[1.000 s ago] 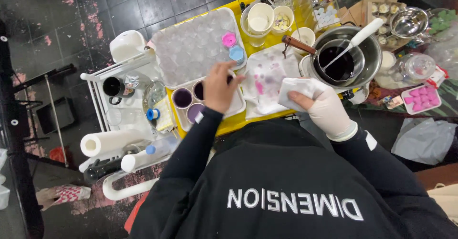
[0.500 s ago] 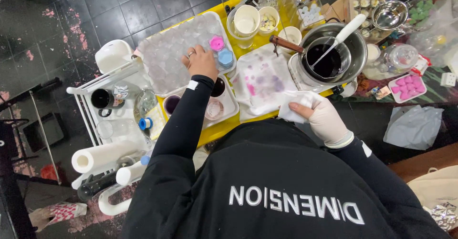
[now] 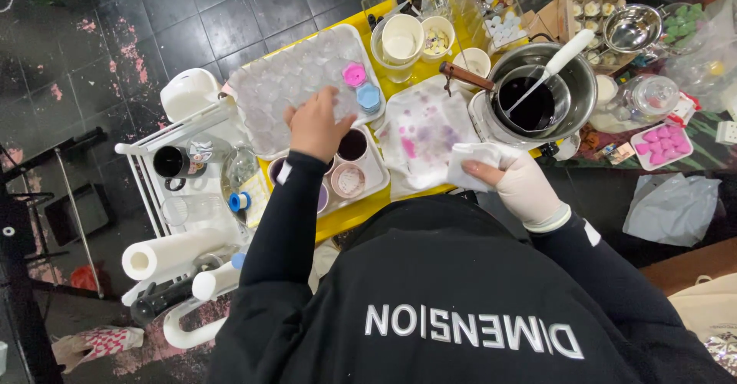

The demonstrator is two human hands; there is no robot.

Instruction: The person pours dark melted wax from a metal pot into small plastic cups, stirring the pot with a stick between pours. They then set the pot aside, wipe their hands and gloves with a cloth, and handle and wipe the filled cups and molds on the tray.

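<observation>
Left hand [image 3: 316, 125] moved onto clear mould tray [image 3: 288, 85], long axis left-right

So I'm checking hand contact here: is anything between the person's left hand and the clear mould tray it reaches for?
Nothing visible stands between them. The left hand already rests on the near edge of the clear mould tray, fingers spread over its cavities. The pink and blue filled cavities sit to the side of the hand, not under it. The gloved right hand holds a white cloth apart.

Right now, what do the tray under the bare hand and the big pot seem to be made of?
The mould tray under the left hand looks like thin clear plastic: see-through, glossy, pressed into rows of cavities. The pot looks like polished steel: silver and mirror-bright along its rim.
</observation>
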